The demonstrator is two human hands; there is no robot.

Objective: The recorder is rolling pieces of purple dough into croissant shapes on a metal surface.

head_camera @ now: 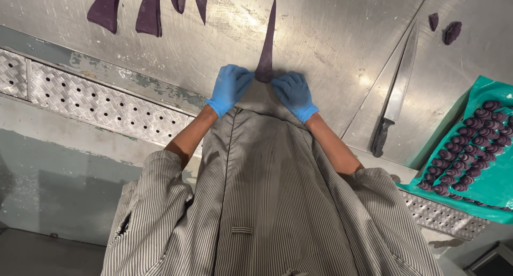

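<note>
hands — left (230,87), right (293,93) — fingertips pinching wide end of purple dough triangle (267,46) near steel table (331,30) edge; knife (395,94) well apart.

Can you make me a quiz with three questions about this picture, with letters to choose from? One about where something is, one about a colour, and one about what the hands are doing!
1. Where does the knife lie?
A. on the steel table, to the right of the hands
B. on the green tray
C. in a hand

2. What colour are the gloves?
A. white
B. blue
C. black

3. What are the left hand and right hand doing?
A. holding the knife
B. resting on the wide end of the purple dough triangle
C. lifting the tray

Answers:
1 A: the knife lies flat on the metal, untouched.
2 B: both gloves are bright blue.
3 B: the fingers of both hands meet at the dough's wide end.
</note>
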